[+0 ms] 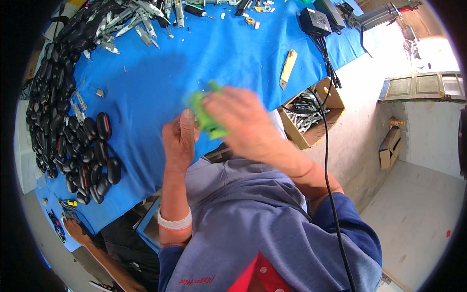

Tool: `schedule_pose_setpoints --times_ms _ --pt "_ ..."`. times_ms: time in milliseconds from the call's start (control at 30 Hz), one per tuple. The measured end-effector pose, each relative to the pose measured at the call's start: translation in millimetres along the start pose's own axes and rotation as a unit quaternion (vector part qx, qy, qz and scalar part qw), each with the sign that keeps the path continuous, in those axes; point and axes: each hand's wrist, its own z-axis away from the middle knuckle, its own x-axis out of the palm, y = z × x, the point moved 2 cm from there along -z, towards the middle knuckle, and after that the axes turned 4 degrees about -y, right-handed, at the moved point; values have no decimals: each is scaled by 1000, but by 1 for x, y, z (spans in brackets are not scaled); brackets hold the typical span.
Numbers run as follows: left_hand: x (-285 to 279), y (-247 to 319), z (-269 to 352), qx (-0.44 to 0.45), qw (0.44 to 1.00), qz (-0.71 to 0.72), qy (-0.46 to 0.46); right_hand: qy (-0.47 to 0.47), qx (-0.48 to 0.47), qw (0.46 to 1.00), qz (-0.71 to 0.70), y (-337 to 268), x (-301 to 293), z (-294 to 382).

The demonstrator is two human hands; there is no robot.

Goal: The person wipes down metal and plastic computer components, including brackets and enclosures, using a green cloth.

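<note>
My right hand is blurred and grips a crumpled green cloth above the blue-covered table. Beside the cloth, my left hand has its fingers curled and its thumb raised. Its fingertips meet the cloth's edge, where a small pale bit shows. The cloth and fingers hide whatever may be between them. To the left of that hand lies a heap of black oval casings, some edged in red.
Grey metal parts lie at the back. A cardboard box of similar parts stands right, near a black cable. A power supply and a tan strip lie beyond. Another person's hand is near a yellow-handled screwdriver.
</note>
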Motion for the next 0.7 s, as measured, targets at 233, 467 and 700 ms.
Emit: schedule_pose_setpoints --times_ms 233,467,700 --pt "0 10 0 9 997 74 17 9 -37 996 -84 13 25 -16" --pt "0 13 2 -12 994 105 21 37 -3 993 -115 21 19 -17" --pt "-2 13 4 -34 991 126 -2 96 285 666 -682 7 10 -33"
